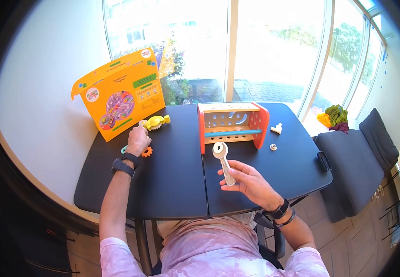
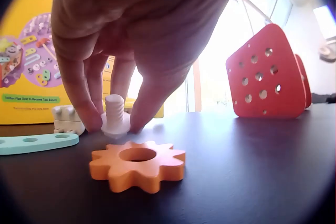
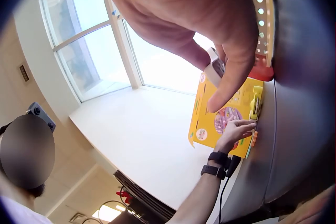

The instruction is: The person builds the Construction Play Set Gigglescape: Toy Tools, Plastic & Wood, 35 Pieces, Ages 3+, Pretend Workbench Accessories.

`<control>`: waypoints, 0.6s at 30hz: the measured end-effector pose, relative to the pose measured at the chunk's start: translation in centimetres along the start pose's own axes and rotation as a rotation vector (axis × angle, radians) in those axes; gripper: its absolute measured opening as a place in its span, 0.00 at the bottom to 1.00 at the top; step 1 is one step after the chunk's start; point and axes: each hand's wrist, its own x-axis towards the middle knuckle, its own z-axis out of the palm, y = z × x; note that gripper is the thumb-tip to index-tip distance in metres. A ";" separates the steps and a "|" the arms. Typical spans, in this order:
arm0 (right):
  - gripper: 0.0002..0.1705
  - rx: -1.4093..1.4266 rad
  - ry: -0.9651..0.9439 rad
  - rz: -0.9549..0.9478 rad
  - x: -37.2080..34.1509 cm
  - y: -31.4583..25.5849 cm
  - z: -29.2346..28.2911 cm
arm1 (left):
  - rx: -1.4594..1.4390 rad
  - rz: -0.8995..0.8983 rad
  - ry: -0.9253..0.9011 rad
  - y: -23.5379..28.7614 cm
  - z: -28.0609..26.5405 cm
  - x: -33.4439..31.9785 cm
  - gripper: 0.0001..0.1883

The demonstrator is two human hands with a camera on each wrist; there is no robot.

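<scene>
"What do I get from the head camera?"

"I have the right hand grasping the wrench by its handle, ring end away from the body, raised over the table near the toolbox. The left hand is down by the box, beside a yellow toy and the orange gear. I can't tell its grip from here."

"And the left wrist?"

"Clearer: I see its thumb and fingers pinching a white screw, thread up, just behind the gear, which lies flat. I count 3 holes in the teal strip to the side, with a white block behind it."

"Right wrist?"

"I see thumb and fingers closed on the wrench, though the hand hides most of it. The left hand shows well apart, near the box."
</scene>
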 end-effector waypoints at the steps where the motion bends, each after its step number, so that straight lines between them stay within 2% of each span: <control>1: 0.28 -0.008 0.005 -0.018 0.2 -0.3 -0.1 | -0.056 0.005 0.022 0.3 -0.3 0.0 0.14; 5: 0.22 -0.044 0.038 -0.077 2.0 -2.0 -0.3 | -0.373 0.060 0.112 2.5 -2.6 -1.4 0.15; 8: 0.20 -0.084 0.061 -0.110 4.5 -3.2 -1.0 | -0.607 0.009 0.045 3.8 -2.7 -1.2 0.15; 11: 0.20 -0.109 0.115 -0.088 7.3 -4.1 -1.8 | -1.050 -0.095 -0.233 6.0 -3.9 -2.0 0.10; 13: 0.20 -0.120 0.123 -0.098 9.2 -4.4 -2.1 | -1.206 -0.063 -0.311 7.0 -4.1 -2.5 0.09; 15: 0.20 -0.152 0.150 -0.101 10.5 -5.0 -1.7 | -1.347 -0.053 -0.377 7.4 -3.3 -2.6 0.13; 16: 0.20 -0.176 0.148 -0.083 11.0 -5.3 -1.6 | -1.323 -0.053 -0.406 8.1 -4.0 -3.2 0.15; 18: 0.21 -0.220 0.145 -0.042 11.9 -5.8 -1.3 | -1.323 -0.087 -0.409 9.6 -5.3 -4.2 0.13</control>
